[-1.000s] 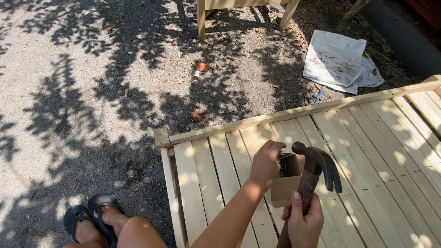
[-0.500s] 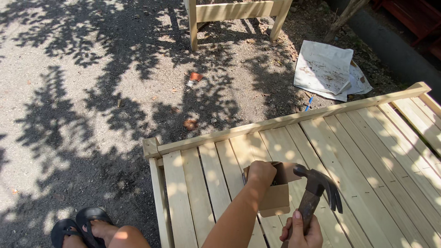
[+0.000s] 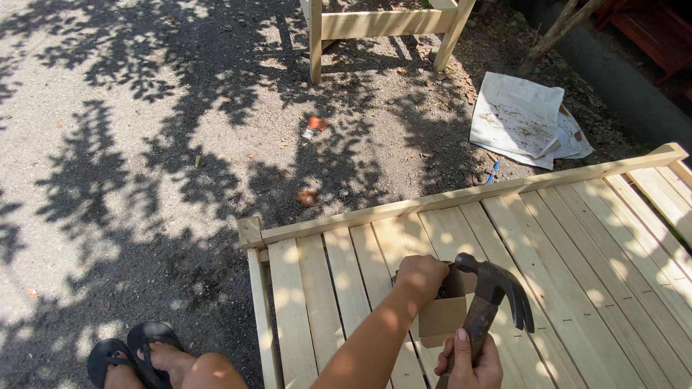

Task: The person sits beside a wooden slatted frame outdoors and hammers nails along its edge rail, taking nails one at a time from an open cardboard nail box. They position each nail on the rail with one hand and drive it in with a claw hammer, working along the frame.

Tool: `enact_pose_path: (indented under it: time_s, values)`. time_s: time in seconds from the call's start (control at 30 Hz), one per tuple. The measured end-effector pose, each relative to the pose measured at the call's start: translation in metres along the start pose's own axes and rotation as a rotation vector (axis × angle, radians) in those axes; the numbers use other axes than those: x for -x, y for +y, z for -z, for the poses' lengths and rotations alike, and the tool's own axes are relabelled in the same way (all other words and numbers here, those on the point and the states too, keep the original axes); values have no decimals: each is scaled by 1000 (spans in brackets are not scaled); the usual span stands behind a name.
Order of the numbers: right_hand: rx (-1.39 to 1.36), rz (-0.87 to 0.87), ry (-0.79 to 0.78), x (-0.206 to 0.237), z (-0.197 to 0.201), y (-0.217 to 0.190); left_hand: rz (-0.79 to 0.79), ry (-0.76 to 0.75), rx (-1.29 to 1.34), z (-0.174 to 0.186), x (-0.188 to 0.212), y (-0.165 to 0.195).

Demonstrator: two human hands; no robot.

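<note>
My left hand (image 3: 420, 277) reaches into a small open cardboard box (image 3: 443, 315) that sits on a slatted panel of pale wood (image 3: 577, 245). Its fingers are curled inside the box, and what they touch is hidden. My right hand (image 3: 468, 360) grips the handle of a dark claw hammer (image 3: 499, 292), held upright just right of the box with the head level with my left hand.
The panel's raised rail (image 3: 461, 194) runs along its far edge. Beyond it lies gravel ground with leaf shadows, a white sack (image 3: 522, 119) and the legs of a wooden frame (image 3: 382, 25). My foot in a black sandal (image 3: 137, 353) rests at the lower left.
The view has shifted so the panel sits lower and further right. My left hand stays in the box, and the hammer stays upright in my right hand.
</note>
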State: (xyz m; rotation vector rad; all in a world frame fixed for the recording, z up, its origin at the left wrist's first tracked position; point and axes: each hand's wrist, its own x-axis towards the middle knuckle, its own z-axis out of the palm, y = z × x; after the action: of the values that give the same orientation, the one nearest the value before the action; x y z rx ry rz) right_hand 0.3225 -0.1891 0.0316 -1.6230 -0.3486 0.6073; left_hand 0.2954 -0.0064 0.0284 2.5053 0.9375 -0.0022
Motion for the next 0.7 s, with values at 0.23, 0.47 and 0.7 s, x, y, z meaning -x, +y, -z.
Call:
enact_pose_path:
  time_s: [0.23, 0.47, 0.7]
  values:
    - [-1, 119, -55, -1, -12, 1, 41, 333, 529, -5, 15, -24]
    - [4, 100, -56, -4, -20, 9, -14, 483, 754, 8, 32, -24]
    - [-26, -61, -176, 1, -61, 8, 191, 675, 948, 44, 65, -53]
